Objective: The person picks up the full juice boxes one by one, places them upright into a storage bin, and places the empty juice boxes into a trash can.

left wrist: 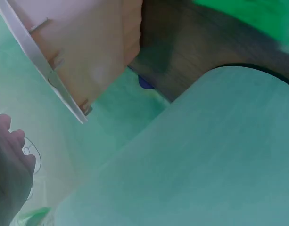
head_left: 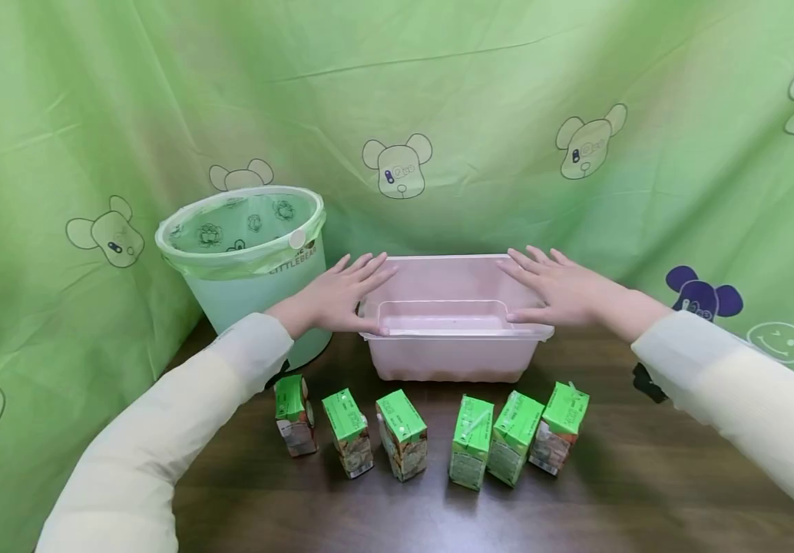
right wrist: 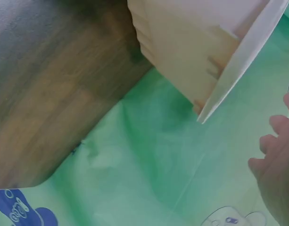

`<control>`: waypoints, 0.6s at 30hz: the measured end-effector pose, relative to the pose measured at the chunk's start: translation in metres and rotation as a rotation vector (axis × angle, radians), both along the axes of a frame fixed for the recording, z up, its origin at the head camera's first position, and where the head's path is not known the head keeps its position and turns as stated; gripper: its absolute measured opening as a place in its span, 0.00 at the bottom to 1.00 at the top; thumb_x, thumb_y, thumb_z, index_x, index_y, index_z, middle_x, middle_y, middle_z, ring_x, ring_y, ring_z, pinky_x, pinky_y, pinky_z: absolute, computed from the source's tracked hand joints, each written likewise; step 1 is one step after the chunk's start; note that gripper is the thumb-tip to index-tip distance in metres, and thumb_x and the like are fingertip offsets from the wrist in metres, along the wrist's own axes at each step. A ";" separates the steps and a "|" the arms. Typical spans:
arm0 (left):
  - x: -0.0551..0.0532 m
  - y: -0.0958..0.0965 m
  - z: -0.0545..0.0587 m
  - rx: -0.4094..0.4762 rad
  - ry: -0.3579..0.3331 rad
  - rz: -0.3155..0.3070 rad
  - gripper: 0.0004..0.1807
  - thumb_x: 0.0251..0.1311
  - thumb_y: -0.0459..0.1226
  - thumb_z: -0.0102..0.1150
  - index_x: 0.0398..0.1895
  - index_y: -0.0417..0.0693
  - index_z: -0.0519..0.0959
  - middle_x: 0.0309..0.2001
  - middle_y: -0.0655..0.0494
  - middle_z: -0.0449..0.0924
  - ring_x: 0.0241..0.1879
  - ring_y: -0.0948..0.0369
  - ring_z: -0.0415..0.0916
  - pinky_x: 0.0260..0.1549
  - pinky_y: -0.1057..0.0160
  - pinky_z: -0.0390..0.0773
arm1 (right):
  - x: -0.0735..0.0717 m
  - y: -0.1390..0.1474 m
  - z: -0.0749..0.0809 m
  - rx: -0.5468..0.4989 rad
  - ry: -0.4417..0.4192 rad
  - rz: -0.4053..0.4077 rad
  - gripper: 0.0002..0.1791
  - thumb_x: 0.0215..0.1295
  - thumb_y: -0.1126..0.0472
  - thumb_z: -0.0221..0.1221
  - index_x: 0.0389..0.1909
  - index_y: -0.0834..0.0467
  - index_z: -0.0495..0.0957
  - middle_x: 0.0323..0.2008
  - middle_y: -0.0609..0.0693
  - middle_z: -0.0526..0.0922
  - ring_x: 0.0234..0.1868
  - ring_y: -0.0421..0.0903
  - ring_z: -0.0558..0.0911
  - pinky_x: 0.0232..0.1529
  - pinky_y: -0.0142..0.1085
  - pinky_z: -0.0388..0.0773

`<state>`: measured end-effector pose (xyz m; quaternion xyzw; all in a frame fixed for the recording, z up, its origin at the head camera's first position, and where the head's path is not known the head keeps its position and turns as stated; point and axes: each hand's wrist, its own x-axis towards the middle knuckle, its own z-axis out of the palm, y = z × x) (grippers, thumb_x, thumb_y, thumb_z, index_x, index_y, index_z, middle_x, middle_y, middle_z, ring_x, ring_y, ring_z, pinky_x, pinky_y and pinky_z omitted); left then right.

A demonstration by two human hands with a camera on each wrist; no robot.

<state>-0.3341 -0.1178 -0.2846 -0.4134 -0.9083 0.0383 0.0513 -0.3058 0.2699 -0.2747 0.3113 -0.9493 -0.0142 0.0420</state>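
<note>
A pink plastic bin (head_left: 452, 357) stands upright on the table, and its inside shows no contents. My left hand (head_left: 342, 296) is spread over its left end, fingers straight, thumb at the front rim. Over the right end my right hand (head_left: 559, 292) is spread the same way, thumb pointing inward. Neither hand grips anything. In the left wrist view the left fingers (left wrist: 14, 136) are beyond the bin's rim (left wrist: 45, 66); in the right wrist view the right fingers (right wrist: 271, 136) are likewise apart from the bin's wall (right wrist: 182, 52).
Several green-topped drink cartons (head_left: 404, 434) stand in a row along the table (head_left: 438, 530) in front of the bin. At the left, a light green bucket (head_left: 245, 288) with a bag liner stands close to my left forearm. A green printed curtain (head_left: 480, 100) hangs behind.
</note>
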 end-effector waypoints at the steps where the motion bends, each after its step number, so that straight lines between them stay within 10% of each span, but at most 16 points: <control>1: 0.002 -0.003 0.000 0.007 0.002 -0.010 0.56 0.56 0.70 0.49 0.79 0.55 0.39 0.78 0.52 0.29 0.75 0.51 0.30 0.70 0.45 0.32 | 0.001 0.003 -0.001 -0.011 0.003 0.007 0.50 0.64 0.31 0.52 0.77 0.54 0.46 0.76 0.60 0.45 0.74 0.64 0.42 0.70 0.61 0.38; 18: 0.042 -0.065 -0.013 0.244 0.024 -0.115 0.55 0.53 0.71 0.53 0.77 0.51 0.53 0.75 0.47 0.50 0.73 0.51 0.50 0.69 0.42 0.49 | 0.005 0.043 -0.033 -0.195 0.003 0.011 0.44 0.65 0.42 0.59 0.76 0.55 0.53 0.76 0.59 0.47 0.74 0.63 0.45 0.73 0.50 0.36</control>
